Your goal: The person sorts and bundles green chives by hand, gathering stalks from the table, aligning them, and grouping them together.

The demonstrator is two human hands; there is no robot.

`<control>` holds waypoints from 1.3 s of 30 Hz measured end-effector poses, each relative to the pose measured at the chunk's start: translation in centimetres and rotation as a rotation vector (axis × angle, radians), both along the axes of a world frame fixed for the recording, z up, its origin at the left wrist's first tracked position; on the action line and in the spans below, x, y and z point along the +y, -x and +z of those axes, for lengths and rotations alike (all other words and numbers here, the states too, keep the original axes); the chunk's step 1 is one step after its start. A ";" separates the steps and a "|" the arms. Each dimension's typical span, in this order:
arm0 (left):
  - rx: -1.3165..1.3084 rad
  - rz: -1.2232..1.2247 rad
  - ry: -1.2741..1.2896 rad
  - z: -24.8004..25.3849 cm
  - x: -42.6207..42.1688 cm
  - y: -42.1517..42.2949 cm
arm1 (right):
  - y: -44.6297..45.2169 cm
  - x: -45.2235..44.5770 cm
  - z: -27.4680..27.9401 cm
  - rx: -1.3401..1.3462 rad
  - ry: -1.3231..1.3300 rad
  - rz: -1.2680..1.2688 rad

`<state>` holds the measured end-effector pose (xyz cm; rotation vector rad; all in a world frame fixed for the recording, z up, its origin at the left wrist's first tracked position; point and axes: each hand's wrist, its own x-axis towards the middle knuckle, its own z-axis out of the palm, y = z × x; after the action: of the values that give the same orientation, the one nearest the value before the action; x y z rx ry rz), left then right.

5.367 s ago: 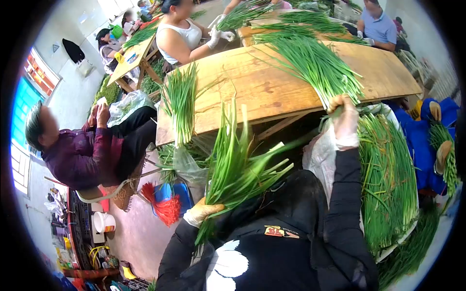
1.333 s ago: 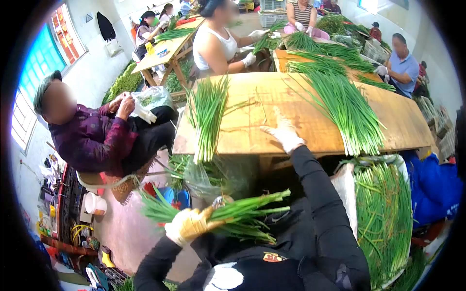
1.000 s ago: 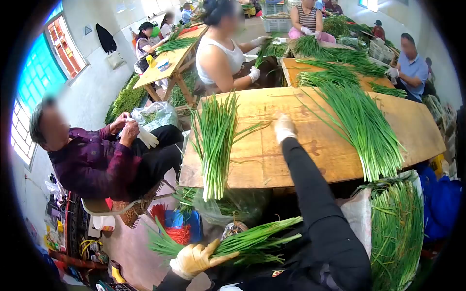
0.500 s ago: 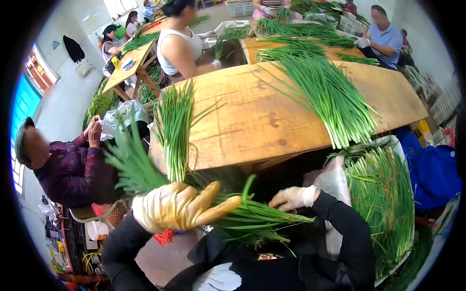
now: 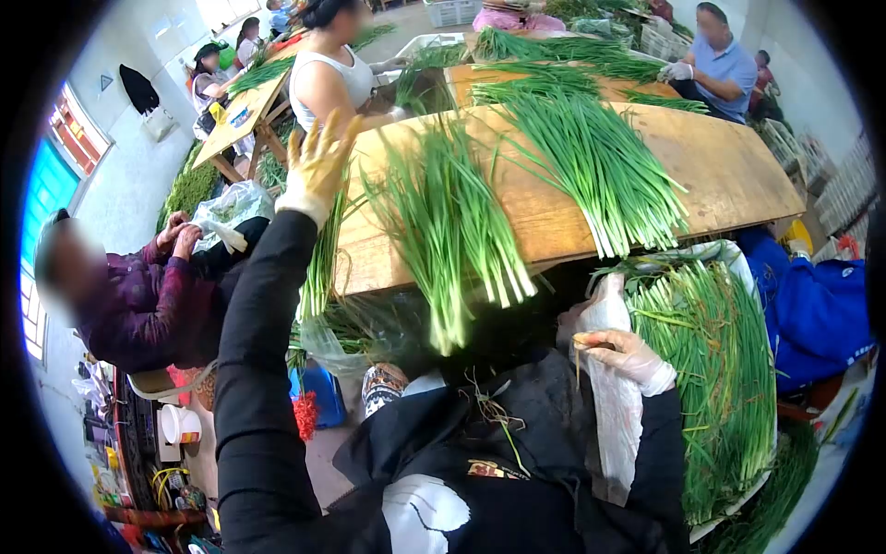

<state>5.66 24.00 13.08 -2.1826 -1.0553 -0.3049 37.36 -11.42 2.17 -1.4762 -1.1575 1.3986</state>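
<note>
My left hand [image 5: 319,166], in a pale yellowish glove, is raised over the table's left part with its fingers spread, holding nothing. Beside it a loose bunch of green stalks [image 5: 449,217] lies on the wooden table [image 5: 738,171], white ends hanging over the near edge. Another bunch [image 5: 323,263] lies partly behind my left arm, and a larger pile [image 5: 604,175] is further right. My right hand [image 5: 623,358] is pinched on thin brownish scraps, beside the big sack of stalks [image 5: 706,397]. A few thin scraps [image 5: 498,415] lie on my dark clothes.
A seated person [image 5: 157,295] is at the left, handling white gloves. A person in a white top [image 5: 332,78] works beyond the table, another in blue [image 5: 720,69] at the far right. Blue cloth [image 5: 812,314] lies beyond the sack; a white bucket [image 5: 180,425] stands at lower left.
The bunch from my left hand is now on the table. My left hand has let go and risen to the far left; my right hand has moved right, towards the sack, with scraps in it.
</note>
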 end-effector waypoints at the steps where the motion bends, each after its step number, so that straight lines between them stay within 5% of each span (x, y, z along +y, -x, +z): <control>1: -0.169 0.033 0.146 -1.0 -1.3 1.3 | -0.3 -0.4 0.1 -0.005 -0.012 0.016; 3: -0.390 -0.029 0.242 -5.2 -2.1 4.8 | -1.1 -0.7 0.0 -0.009 -0.022 0.038; 5: -1.143 -0.308 0.787 -10.6 -3.6 7.5 | -2.1 0.0 -0.7 0.016 0.331 -0.103; 7: -1.540 -0.253 1.187 -11.6 -9.0 7.9 | -1.8 0.9 -1.2 0.011 0.303 -0.089; 9: -1.712 0.035 1.479 -13.0 -12.0 7.8 | -0.1 2.7 0.2 -0.095 -0.022 -0.003; 11: -1.690 0.083 1.668 -15.5 -14.1 7.1 | 0.3 5.4 0.1 -0.254 -0.246 -0.141; 13: -1.711 0.299 1.797 -13.8 -15.8 4.6 | -2.7 9.2 -1.2 -0.223 -0.140 -0.383; 15: -1.581 0.269 1.843 -12.7 -16.0 2.2 | -2.1 11.7 -2.2 -0.205 0.049 -0.538; 19: -1.616 0.091 1.437 -14.9 -15.9 -2.9 | 5.3 15.6 -5.3 -0.027 0.233 -0.108; 20: -1.624 0.045 1.415 -13.8 -16.5 -3.8 | 8.1 15.5 -4.9 0.056 0.186 -0.129; 21: -1.602 0.079 1.307 -17.1 -15.5 -4.7 | 10.5 15.2 -4.5 -0.015 -0.185 -0.102; 23: -1.597 0.223 1.362 -14.4 -17.0 -6.0 | 13.5 16.3 -6.8 0.052 -0.098 -0.251; 25: -1.608 0.081 1.422 -17.3 -16.0 -7.0 | 15.2 16.2 -6.7 -0.337 -0.228 -0.338; 27: -1.828 -0.299 1.488 -14.7 -17.3 -7.4 | 14.8 15.8 -4.2 -0.600 -0.380 -0.414; 29: -1.985 -0.671 1.752 -10.4 -18.2 -7.7 | 13.0 15.1 -0.1 -1.132 -0.683 -0.266; 31: -2.012 -0.894 1.929 -9.4 -18.0 -8.1 | 12.5 13.8 6.7 -0.801 -0.374 -0.331; 34: -2.088 -1.129 2.077 -10.5 -18.0 -8.6 | 9.2 15.0 5.9 -0.858 -0.735 -0.415; 36: -2.261 -0.938 2.387 -7.8 -19.1 -8.5 | 8.7 15.1 6.4 -0.590 -0.406 -0.387; 37: -2.103 -0.905 2.387 -11.0 -18.1 -7.7 | 7.9 15.5 5.2 -0.434 -0.371 -0.394; 39: -2.209 -0.587 2.442 -12.8 -18.1 -6.1 | 6.2 16.0 3.3 -0.381 -0.183 -0.376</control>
<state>11.81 5.93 0.30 0.3217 0.2502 0.6235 31.16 4.62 5.52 -1.7616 -1.1226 0.7578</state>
